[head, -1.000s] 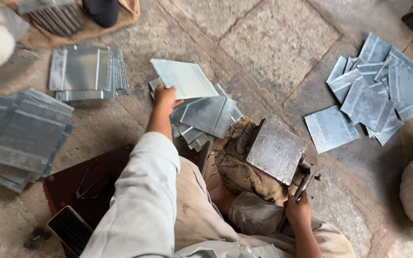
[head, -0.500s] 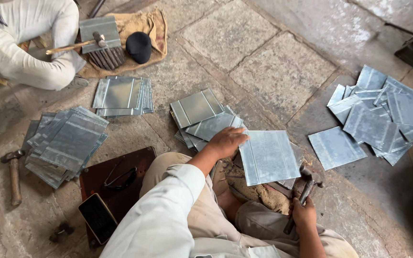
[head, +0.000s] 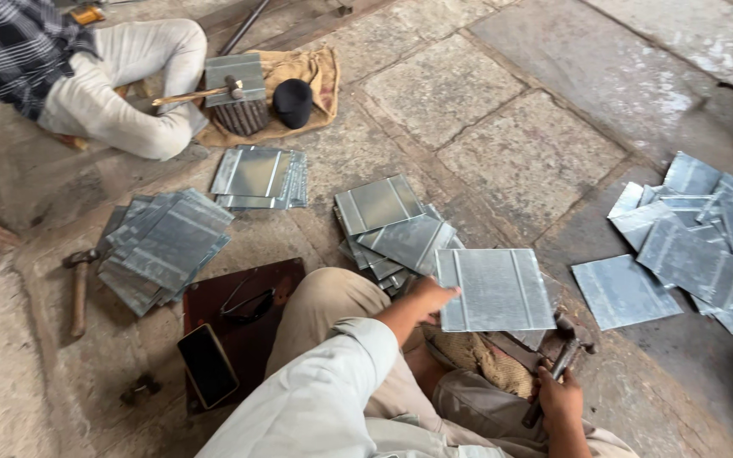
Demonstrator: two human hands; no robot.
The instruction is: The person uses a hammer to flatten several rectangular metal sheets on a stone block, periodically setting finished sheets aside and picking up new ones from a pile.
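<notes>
Far left: hammer point(head: 78, 288) lies on the stone floor point(head: 519, 161), beside a fanned stack point(head: 163, 246) of grey metal sheets. Another person's knee point(head: 129, 85) at top left, near a second hammer point(head: 201, 93) resting on a ridged block. Small stack point(head: 260, 174) below that. Dark board point(head: 239, 326) with glasses and a phone point(head: 207, 365) next to my leg.

Centre: loose pile point(head: 392, 225) of sheets. My left hand point(head: 430, 298) was reaching into that pile a second ago; now it has pulled back, and its fingers pinch the left edge of one sheet point(head: 494, 290), held flat over the sacking in my lap. So one sheet is picked and brought to the work spot.

Right: my right hand point(head: 560, 397) is wrapped round a mallet point(head: 563, 352) handle, head low beside the sheet's near corner, much as before. Far right: scattered sheets point(head: 697, 242) on the floor, well apart.
</notes>
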